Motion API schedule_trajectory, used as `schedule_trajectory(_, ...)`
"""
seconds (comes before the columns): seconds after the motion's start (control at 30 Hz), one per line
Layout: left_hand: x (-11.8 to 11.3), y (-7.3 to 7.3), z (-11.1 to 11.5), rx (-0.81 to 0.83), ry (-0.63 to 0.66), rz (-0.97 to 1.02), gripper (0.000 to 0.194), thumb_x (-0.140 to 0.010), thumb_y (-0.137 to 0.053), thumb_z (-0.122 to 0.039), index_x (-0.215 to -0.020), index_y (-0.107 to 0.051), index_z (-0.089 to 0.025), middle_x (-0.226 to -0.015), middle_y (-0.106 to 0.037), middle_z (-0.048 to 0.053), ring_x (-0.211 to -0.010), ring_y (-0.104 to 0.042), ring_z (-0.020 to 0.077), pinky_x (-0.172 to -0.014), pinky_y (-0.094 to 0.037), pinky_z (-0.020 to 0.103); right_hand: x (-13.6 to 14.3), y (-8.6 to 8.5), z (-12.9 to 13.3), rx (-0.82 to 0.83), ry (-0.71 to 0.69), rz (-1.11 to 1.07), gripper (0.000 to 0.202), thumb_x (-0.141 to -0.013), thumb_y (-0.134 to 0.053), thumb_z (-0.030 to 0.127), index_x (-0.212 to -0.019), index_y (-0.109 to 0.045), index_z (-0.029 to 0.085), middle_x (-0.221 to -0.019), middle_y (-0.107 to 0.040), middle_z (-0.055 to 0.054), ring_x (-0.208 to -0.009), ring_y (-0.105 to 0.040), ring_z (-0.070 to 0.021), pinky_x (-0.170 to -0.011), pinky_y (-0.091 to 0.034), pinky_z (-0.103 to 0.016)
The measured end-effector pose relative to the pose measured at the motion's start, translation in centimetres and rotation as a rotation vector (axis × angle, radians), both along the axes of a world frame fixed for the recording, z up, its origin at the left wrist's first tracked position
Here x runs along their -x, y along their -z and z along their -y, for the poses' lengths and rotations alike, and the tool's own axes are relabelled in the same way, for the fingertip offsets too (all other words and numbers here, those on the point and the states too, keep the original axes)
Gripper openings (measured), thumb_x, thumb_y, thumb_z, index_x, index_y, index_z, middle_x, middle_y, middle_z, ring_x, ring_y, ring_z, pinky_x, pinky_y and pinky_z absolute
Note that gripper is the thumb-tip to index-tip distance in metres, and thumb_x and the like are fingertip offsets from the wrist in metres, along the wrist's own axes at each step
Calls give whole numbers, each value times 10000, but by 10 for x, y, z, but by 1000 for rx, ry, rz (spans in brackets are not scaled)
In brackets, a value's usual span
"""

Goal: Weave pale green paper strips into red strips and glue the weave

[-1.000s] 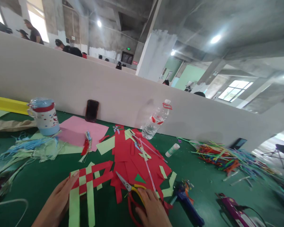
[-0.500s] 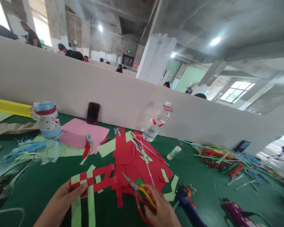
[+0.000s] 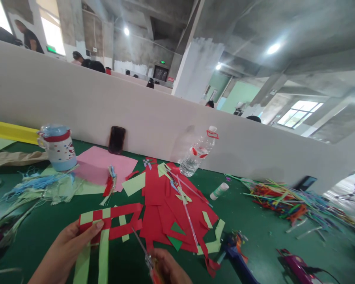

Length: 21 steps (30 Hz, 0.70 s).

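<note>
No word, brand or number can be read. A red-and-white label (image 3: 199, 152) is borne by the clear bottle (image 3: 189, 163), its lettering too small to be made out, and only blurred print is shown on the white tube (image 3: 219, 191) to the bottle's right and the lidded cup (image 3: 59, 152) well to its left. Far beyond the bottle, a green sign (image 3: 162, 61) and a red sign (image 3: 170, 79) are seen, their wording illegible.

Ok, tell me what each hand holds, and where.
The left hand grips the woven paper piece by its checkered part; the right hand holds the scissors by the handles.
</note>
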State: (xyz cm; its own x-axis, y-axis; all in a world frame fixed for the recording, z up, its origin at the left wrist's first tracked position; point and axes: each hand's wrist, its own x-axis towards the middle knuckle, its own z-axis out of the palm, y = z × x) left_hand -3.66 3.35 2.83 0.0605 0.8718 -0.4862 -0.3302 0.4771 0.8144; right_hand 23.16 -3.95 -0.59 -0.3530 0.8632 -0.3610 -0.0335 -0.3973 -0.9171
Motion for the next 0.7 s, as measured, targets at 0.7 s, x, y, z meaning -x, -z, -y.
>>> schedule_trajectory(0.7, 5, -31, -1, -126, 86, -152, 245, -521, -881, -355, -637, -728, -203, -578, -716, 14, -578, -668, 228, -574, -535, 278, 38, 22, -25, 7, -10, -93, 767, -572, -838, 645, -1170, -541, 267, -737, -462, 53, -548, -497, -101, -572, -456, -236)
